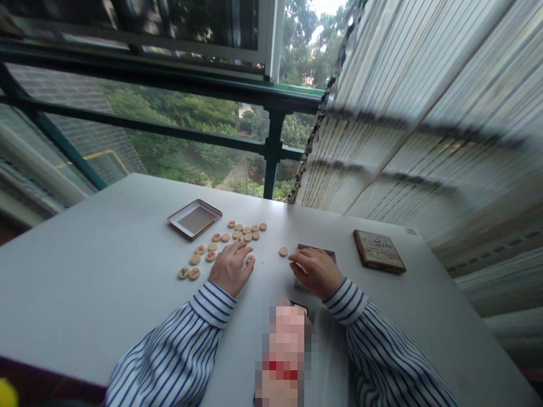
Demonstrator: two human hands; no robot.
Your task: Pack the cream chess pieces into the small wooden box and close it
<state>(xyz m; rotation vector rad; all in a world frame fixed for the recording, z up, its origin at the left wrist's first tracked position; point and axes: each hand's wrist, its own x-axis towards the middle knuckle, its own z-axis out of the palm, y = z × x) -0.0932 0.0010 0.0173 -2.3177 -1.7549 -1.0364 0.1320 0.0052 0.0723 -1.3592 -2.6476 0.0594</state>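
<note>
Several round wooden game discs [244, 230] with red or dark marks lie scattered on a white table [106, 271]. My left hand [231, 265] rests palm down among them, fingers loosely curled over one disc by its fingertips. My right hand [314, 270] lies with fingers curled on a dark flat square sheet [316, 251]. A single disc [283, 251] sits between the two hands, just left of my right fingertips. Both arms wear blue-striped white sleeves.
An open shallow box tray [195, 219] stands behind the discs at left. A brown patterned box lid [379, 250] lies at right. Window railing [271, 152] runs behind the table, and striped blinds [424, 113] hang along the right side.
</note>
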